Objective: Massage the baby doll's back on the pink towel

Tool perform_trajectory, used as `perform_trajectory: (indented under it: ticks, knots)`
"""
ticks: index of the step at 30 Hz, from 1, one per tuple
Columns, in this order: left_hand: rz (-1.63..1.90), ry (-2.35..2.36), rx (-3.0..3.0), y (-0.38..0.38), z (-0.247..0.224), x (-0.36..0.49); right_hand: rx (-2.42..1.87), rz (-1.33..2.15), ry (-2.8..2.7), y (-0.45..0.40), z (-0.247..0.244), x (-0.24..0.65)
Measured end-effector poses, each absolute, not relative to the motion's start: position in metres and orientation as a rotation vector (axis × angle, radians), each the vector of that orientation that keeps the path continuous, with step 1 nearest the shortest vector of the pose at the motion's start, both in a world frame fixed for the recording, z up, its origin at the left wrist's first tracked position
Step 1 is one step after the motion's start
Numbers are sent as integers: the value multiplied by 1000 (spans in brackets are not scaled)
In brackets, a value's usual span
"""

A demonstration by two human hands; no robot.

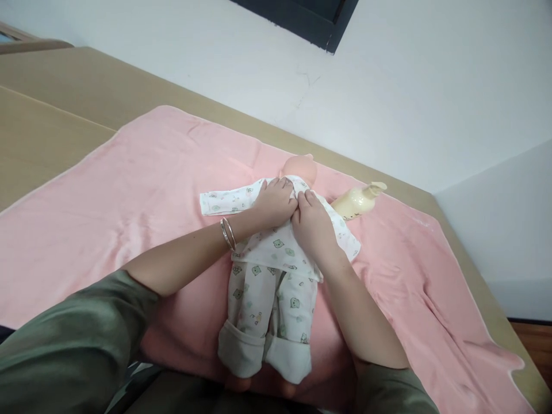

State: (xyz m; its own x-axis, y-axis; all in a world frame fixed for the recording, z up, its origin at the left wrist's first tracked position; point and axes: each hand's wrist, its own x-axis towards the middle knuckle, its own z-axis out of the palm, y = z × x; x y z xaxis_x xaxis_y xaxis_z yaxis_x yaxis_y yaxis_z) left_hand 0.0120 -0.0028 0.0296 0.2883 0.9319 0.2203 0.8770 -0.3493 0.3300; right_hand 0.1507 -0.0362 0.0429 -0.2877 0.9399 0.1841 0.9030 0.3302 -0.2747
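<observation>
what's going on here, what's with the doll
A person has the left hand and right hand close together on the upper front of a doll's printed top. The doll also wears matching trousers and lies on a pink blanket. A pump bottle is beside it, on the right-hand side.

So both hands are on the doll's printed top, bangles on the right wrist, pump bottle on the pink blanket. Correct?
No: in the head view, the bangles are on the left wrist. The rest holds: left hand and right hand on the printed top of the doll, pump bottle on the pink blanket.
</observation>
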Motion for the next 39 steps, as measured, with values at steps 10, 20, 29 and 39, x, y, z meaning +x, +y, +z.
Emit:
perform_trajectory:
  ticks: [10, 20, 29, 39]
  knots:
    - [548, 1820, 2441, -38, 33, 33, -1636, 434, -2132, 7, 28, 180]
    - [561, 1725, 2322, 1, 28, 10, -1803, 291, -2247, -22, 44, 157]
    - [634, 1777, 2292, -6, 24, 17, -1734, 373, -2269, -25, 47, 159]
    - [661, 1838, 2284, -12, 24, 22, -1746, 446, -2141, 0, 28, 172]
